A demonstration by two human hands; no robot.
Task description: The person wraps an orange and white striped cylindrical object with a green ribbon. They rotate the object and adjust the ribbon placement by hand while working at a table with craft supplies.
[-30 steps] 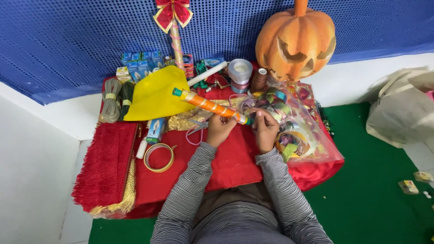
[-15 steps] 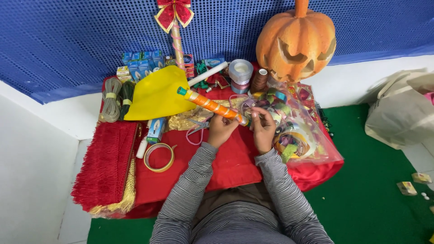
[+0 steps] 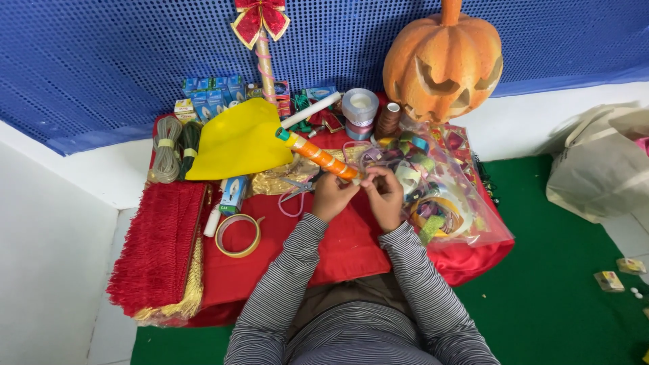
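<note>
Two striped knit sleeves lead up to the left hand and right hand, which meet fingertip to fingertip at the low end of a stick wound in glossy orange tape; both look pinched on that end, though the grip itself is too small to see surely. The stick slants up and left from the hands to a green tip over a smooth yellow sheet. Left of the hands lie a ring of tape and thick red fringe with gold trim; right of them, a clear bag of coloured ribbon scraps. All rests on a red cloth over green flooring. Beyond the hands stand a carved orange pumpkin and a blue mesh wall.
</note>
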